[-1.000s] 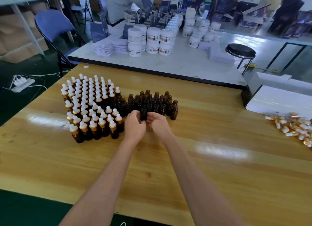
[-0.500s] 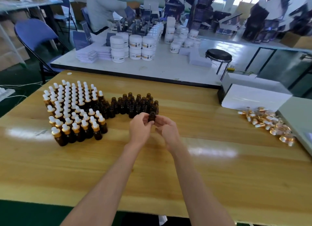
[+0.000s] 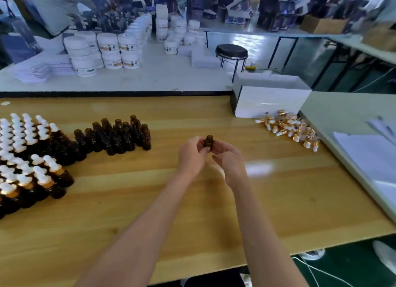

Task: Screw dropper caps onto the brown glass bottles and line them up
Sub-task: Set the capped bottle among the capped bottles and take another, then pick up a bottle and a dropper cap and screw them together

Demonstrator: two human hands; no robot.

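An uncapped brown glass bottle (image 3: 209,141) is held upright above the wooden table (image 3: 278,201). My left hand (image 3: 192,156) pinches its body with thumb and fingers. My right hand (image 3: 228,158) touches its right side with curled fingers. A cluster of open brown bottles (image 3: 120,134) stands to the left. Further left, capped bottles (image 3: 27,158) with white dropper bulbs and gold collars stand in rows. A heap of loose dropper caps (image 3: 289,129) lies at the right.
A white box (image 3: 270,101) sits behind the cap heap. White sheets (image 3: 368,156) lie on a grey surface at the right. Behind the wooden table is a white table with stacked white jars (image 3: 107,49) and a black stool (image 3: 231,52).
Both hands have moved rightward away from the open-bottle cluster, carrying one uncapped bottle. The camera has swung right, bringing the cap heap closer to centre.
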